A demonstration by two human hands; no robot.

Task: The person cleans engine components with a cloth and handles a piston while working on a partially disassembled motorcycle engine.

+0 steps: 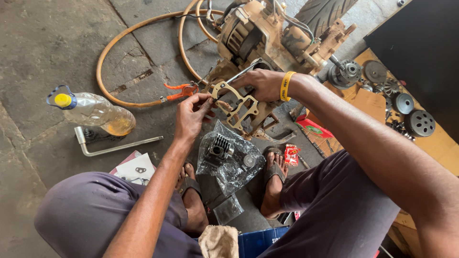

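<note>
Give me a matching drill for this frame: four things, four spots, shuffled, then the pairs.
Things:
1. gasket
2. bottle
3. bent wrench
4. bagged cylinder

Places:
A. on the floor between the feet
B. held in both hands
C. lying on its side at the far left, yellow cap
D. on the floor just below the bottle

Pairs: 1-B, 2-C, 3-D, 4-A. The left hand and the right hand pinch the gasket at opposite ends.
</note>
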